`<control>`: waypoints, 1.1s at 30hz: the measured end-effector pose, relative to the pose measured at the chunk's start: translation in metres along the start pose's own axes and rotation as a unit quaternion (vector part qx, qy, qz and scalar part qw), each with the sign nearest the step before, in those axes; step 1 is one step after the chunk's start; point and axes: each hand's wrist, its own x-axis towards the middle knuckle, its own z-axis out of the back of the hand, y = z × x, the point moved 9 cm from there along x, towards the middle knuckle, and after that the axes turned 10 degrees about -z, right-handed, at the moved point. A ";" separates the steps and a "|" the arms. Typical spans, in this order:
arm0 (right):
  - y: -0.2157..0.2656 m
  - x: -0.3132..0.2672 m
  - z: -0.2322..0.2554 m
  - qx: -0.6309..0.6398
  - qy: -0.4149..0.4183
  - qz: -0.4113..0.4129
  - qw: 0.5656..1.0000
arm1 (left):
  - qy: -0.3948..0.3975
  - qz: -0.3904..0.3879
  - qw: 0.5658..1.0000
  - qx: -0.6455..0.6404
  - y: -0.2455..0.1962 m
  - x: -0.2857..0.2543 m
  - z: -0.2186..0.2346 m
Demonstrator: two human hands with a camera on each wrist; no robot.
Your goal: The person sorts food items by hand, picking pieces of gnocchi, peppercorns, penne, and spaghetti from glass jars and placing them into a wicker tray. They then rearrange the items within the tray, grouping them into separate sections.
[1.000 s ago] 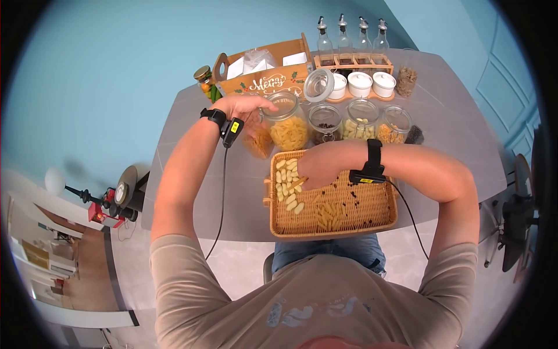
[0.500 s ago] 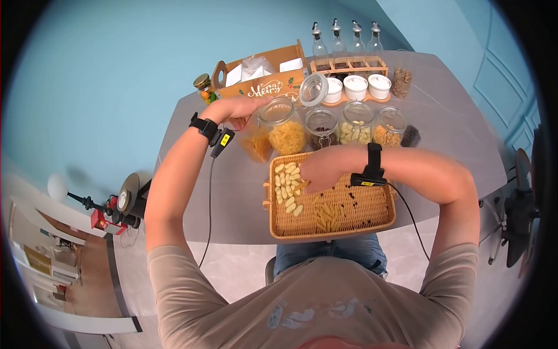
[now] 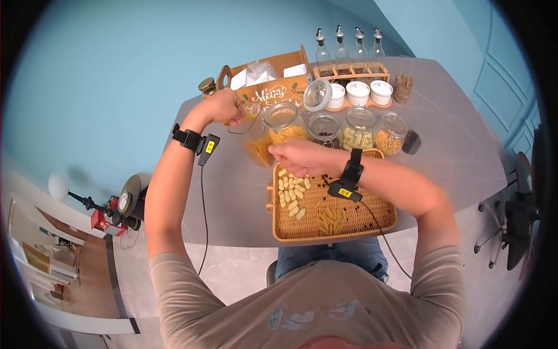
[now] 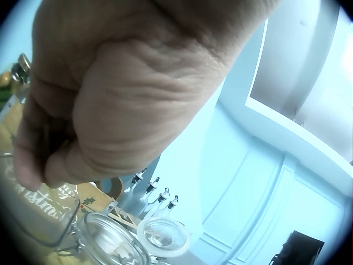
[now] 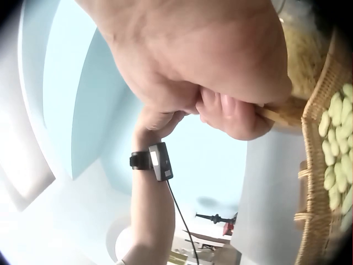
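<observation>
In the head view my left hand (image 3: pixel 224 107) is curled, its fingertips at the rim of a clear square-mouthed container (image 3: pixel 249 139) that leans left and holds pasta. The left wrist view shows thumb and fingers pinched at that container's rim (image 4: pixel 76 212). My right hand (image 3: pixel 302 157) is over the far left part of a wicker tray (image 3: pixel 372 224), close to the container. A yellow-brown pasta piece (image 5: pixel 276 114) sticks out from its curled fingers in the right wrist view. On the tray lie peanuts (image 3: pixel 292 195), penne (image 3: pixel 329 218) and scattered dark beans.
Behind the tray stand open glass jars: a large pasta jar (image 3: pixel 283 123), a dark bean jar (image 3: pixel 324 131), a peanut jar (image 3: pixel 358 131) and a corn jar (image 3: pixel 389 135). Farther back are a wooden box (image 3: pixel 273 96), white lidded pots (image 3: pixel 357 93) and a rack of bottles (image 3: pixel 351 72).
My right hand has risen from the tray's peanuts and moved left toward the container. My left hand has shifted left, its fingers now more curled, and the container's rim shows.
</observation>
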 end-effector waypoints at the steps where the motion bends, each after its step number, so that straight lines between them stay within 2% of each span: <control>1: 0.002 0.005 -0.002 0.046 -0.012 0.009 0.999 | -0.006 -0.003 1.000 0.009 0.000 -0.002 0.003; 5: 0.014 0.019 -0.007 0.153 -0.020 0.050 0.987 | -0.042 -0.037 0.998 0.026 -0.002 -0.018 0.015; 13: 0.055 0.032 -0.041 0.306 0.016 0.145 0.941 | -0.210 -0.098 0.973 0.001 -0.062 -0.090 0.024; 16: 0.071 0.037 -0.041 0.334 0.029 0.232 0.913 | -0.272 -0.152 0.950 -0.023 -0.085 -0.110 0.011; 20: 0.079 0.030 -0.034 0.401 0.043 0.302 0.864 | -0.320 -0.167 0.928 -0.098 -0.098 -0.122 -0.001; 22: 0.081 0.025 -0.028 0.411 0.070 0.327 0.848 | -0.338 -0.149 0.921 -0.127 -0.089 -0.118 -0.005; 26: 0.079 0.019 -0.025 0.450 0.051 0.345 0.822 | -0.345 -0.134 0.908 -0.196 -0.078 -0.105 -0.016; 29: 0.068 0.033 -0.012 0.483 0.024 0.348 0.803 | -0.330 -0.176 0.922 -0.096 -0.082 -0.091 -0.028; 32: 0.052 0.037 -0.004 0.525 -0.019 0.327 0.786 | -0.325 -0.238 0.915 -0.022 -0.100 -0.088 -0.039; 33: 0.046 0.037 -0.002 0.540 -0.028 0.317 0.779 | -0.311 -0.226 0.923 -0.015 -0.102 -0.085 -0.043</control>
